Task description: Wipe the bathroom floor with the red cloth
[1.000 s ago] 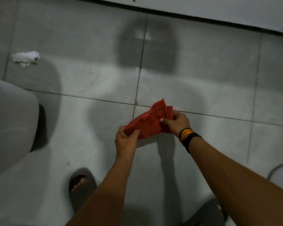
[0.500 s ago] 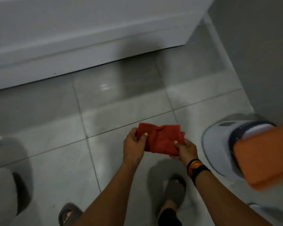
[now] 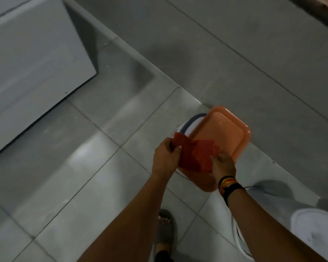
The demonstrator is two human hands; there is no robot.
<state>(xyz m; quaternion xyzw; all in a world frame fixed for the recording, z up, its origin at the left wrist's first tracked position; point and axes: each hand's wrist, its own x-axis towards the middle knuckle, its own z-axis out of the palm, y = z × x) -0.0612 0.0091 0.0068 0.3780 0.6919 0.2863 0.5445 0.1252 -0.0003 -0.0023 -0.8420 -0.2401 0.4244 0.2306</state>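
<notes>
Red cloth (image 3: pixel 194 156) held off the floor (image 3: pixel 95 154), stretched roughly 9-to-3 between left hand (image 3: pixel 166 157) pinching its 9 o'clock edge and right hand (image 3: pixel 223 166) closed on its 3 o'clock edge, above orange lid (image 3: pixel 220 133); wiping judged not begun, bare tile lying toward 8 o'clock, nearer the left.

View swings right versus a second ago: the toilet base and the white paper scrap are gone from frame, and the door panel (image 3: pixel 32 59) now sits upper left instead of running along the top. An orange tray (image 3: pixel 223 133), seen only at the right edge half a second back, is now fully in view near the wall edge of the floor (image 3: pixel 87 167), resting on a white round object (image 3: pixel 192 121). Both hands have shifted over it: left hand (image 3: pixel 166 157) and right hand (image 3: pixel 223 166) now hold the red cloth (image 3: pixel 195 156) spread flatter, overlapping the tray's near side rather than bare tiles. One sandalled foot (image 3: pixel 165 229) shows, not two.
</notes>
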